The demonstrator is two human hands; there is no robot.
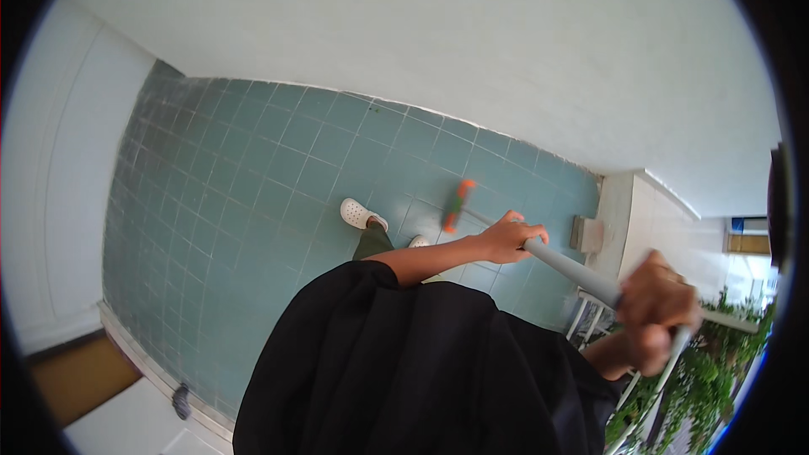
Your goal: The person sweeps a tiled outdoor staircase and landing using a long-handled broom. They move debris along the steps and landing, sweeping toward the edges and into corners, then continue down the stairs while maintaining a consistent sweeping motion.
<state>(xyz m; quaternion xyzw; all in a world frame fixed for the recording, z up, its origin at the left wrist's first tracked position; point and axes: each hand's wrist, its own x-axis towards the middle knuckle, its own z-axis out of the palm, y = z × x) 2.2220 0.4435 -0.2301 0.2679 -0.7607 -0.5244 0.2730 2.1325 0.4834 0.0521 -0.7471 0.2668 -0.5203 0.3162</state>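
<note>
My left hand (512, 239) is wrapped round the middle of a long grey pole (572, 272), my thumb and a finger showing around it. Higher on the same pole, my right hand (657, 309) grips close to the upper end and looks blurred. At the pole's far end, an orange and green cleaning head (459, 205) rests on or just over the green floor tiles (310, 151); it is blurred, and its exact kind cannot be told. The head lies to the right of my white perforated clog (355, 213); the other clog (418, 241) is partly hidden by my arm.
A pale wall (404, 25) runs along the far edge of the floor. Blocks (588, 234) stand by a low ledge at the right. Near my right hand are a white metal railing (657, 398) and green plants (708, 379). A dark grey cloth-like item (181, 401) lies on the lower-left sill.
</note>
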